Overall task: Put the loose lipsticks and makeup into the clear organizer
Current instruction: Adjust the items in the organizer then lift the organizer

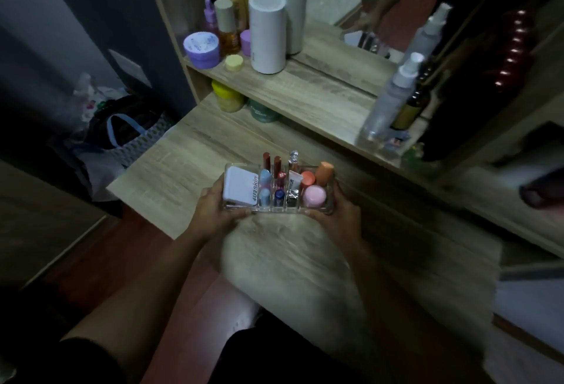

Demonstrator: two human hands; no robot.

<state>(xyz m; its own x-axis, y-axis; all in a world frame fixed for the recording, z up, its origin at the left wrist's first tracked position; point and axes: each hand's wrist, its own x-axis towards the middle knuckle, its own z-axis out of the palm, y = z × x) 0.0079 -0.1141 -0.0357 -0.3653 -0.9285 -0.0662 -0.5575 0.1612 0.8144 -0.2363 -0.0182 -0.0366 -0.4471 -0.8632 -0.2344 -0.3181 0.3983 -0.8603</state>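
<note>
The clear organizer (328, 211) sits at the front edge of the wooden vanity top (189, 164), held from both ends. My left hand (213, 209) grips its left end and my right hand (337, 217) grips its right end. In its left compartment lies a white compact (239, 187). The middle slots hold several lipsticks (276, 167) and small tubes standing upright. On the right are a pink round jar (314, 196), an orange-capped jar (307, 178) and an orange sponge (324, 172).
A shelf above carries two white cylinders (267, 32), a purple jar (202, 49) and bottles. Clear spray bottles (387, 103) stand at the right by the mirror. A padded stool (290, 267) lies under my arms. Bags (128, 136) sit on the floor at left.
</note>
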